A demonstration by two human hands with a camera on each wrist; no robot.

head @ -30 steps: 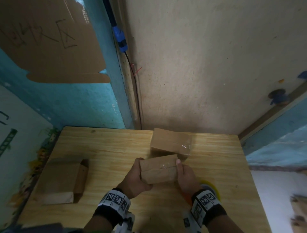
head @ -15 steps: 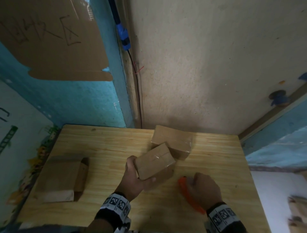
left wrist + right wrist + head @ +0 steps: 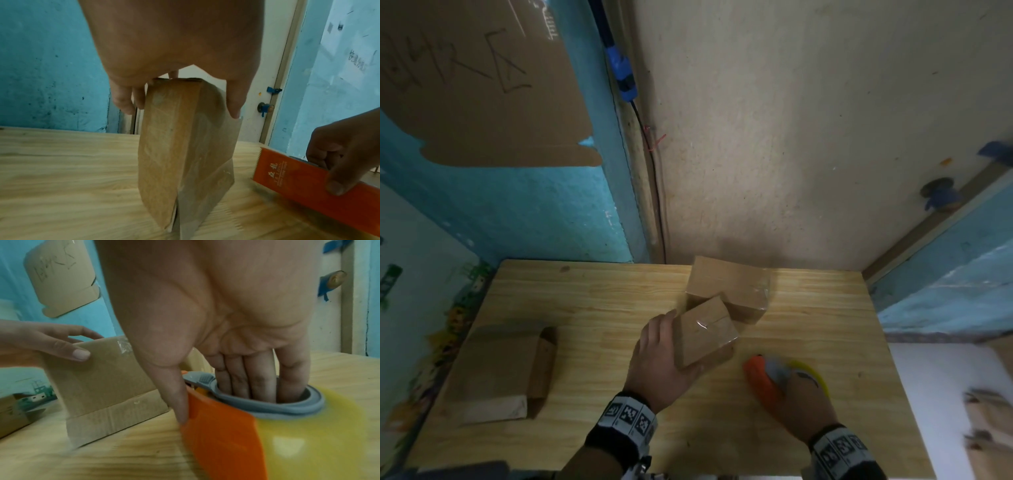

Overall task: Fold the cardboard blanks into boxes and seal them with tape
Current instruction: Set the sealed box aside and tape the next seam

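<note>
My left hand (image 3: 659, 363) grips a small taped cardboard box (image 3: 705, 334), fingers on its far side and thumb on the near side; the box (image 3: 180, 154) stands on the wooden table (image 3: 592, 308), the same box (image 3: 107, 382) showing at left in the right wrist view. Just behind it sits a second taped box (image 3: 732, 291). My right hand (image 3: 801, 401) holds the tape dispenser (image 3: 763, 378), orange with a grey core and a yellow tape roll (image 3: 304, 443); the fingers (image 3: 252, 381) reach into the grey ring and the thumb lies along the orange blade guard (image 3: 298, 178).
A flat folded cardboard blank (image 3: 506, 370) lies at the table's left. More cardboard pieces (image 3: 989, 421) sit beyond the table's right edge. A wall with a cable (image 3: 654, 178) rises right behind the table, and a cardboard sheet (image 3: 479, 82) hangs at upper left.
My right hand let go of the small box and took the tape dispenser at the right. My left hand turned the box and set it close to the rear box.
</note>
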